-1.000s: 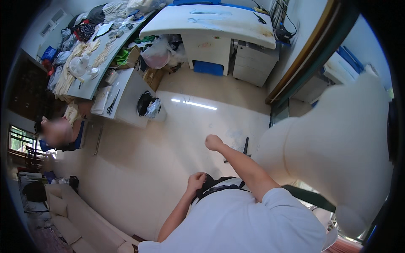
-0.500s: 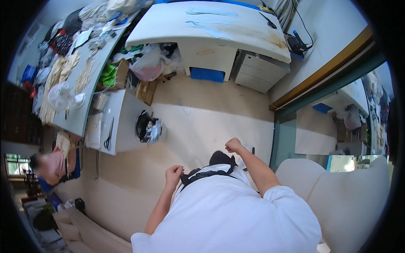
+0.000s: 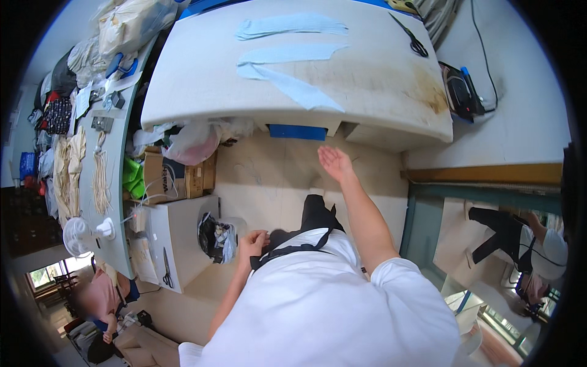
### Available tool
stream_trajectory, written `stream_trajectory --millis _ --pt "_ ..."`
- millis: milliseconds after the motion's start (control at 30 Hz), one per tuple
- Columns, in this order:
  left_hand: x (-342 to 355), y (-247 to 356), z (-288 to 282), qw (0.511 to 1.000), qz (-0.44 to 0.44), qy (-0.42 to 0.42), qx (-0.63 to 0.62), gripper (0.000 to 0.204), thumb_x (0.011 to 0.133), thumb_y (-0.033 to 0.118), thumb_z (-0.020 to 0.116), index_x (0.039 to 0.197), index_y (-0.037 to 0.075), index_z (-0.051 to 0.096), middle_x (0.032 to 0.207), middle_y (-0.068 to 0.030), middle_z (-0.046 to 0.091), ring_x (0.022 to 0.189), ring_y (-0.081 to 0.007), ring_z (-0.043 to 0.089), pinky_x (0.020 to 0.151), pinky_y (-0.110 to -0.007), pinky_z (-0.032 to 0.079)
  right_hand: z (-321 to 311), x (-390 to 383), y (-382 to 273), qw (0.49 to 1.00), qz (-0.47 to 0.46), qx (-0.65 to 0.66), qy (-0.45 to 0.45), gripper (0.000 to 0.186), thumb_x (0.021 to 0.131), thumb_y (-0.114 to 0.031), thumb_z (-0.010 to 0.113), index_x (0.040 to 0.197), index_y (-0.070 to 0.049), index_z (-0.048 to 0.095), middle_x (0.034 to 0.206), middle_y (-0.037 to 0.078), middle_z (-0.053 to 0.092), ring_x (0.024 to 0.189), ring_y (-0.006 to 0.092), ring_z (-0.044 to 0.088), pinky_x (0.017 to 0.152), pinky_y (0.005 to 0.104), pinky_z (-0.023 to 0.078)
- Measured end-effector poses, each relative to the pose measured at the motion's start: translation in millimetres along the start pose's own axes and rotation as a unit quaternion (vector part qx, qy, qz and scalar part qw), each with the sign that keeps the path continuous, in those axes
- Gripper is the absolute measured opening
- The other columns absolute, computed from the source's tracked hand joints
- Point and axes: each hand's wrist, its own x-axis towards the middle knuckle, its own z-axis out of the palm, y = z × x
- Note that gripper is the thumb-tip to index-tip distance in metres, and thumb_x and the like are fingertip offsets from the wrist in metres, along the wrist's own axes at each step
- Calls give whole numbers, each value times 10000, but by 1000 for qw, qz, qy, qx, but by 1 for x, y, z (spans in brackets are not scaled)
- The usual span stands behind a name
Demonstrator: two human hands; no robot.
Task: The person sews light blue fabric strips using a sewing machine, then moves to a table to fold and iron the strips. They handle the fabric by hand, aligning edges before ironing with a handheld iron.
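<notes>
My right hand [image 3: 335,163] reaches forward over the floor, palm turned up and fingers extended, holding nothing. It is short of the near edge of a white padded table [image 3: 202,92]. My left hand [image 3: 252,244] is at my waist with its fingers curled in, and I see nothing in it. On the table lie a flat strip of light blue fabric [image 3: 293,25] and, nearer, a folded light blue strip [image 3: 269,61] bent in a V. Black-handled scissors [image 3: 416,44] rest at the table's right.
A black iron-like device [image 3: 460,95] stands right of the table. To the left are a lined waste bin [image 3: 227,240], a white cabinet [image 3: 183,244] with scissors, cardboard boxes [image 3: 162,180] and a long bench [image 3: 116,134] with cords and a fan [image 3: 76,235]. A person [image 3: 101,293] sits lower left; a mirror [image 3: 452,244] is at right.
I have moved forward, so the table and blue fabric strips are nearer. My right hand has gone from a fist to open and stretched forward. My left hand stays curled at my waist.
</notes>
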Motion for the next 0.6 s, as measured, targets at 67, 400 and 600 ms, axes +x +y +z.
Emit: stream_trajectory --millis 67,400,600 --pt "27 41 -2 996 33 -14 88 237 989 126 613 1075 -70 715 912 -116 759 799 -153 717 728 -282 564 37 37 -17 996 -28 89 16 343 1039 -253 471 1226 7 595 1317 211 616 1234 371 579 1045 498 501" --pt "189 204 -36 971 90 5 221 213 970 124 638 1071 -44 724 875 -141 756 805 -145 711 740 -304 547 110 105 -65 971 -139 192 26 463 1033 -379 430 1354 -75 568 1394 159 590 1268 369 564 1093 518 462" --pt "305 291 -47 958 168 -23 231 229 952 134 648 1080 -44 714 839 -117 734 758 -126 643 717 -310 529 110 105 -72 968 -199 153 1 472 1033 -389 433 1357 -74 566 1396 158 589 1272 363 563 1088 510 467"
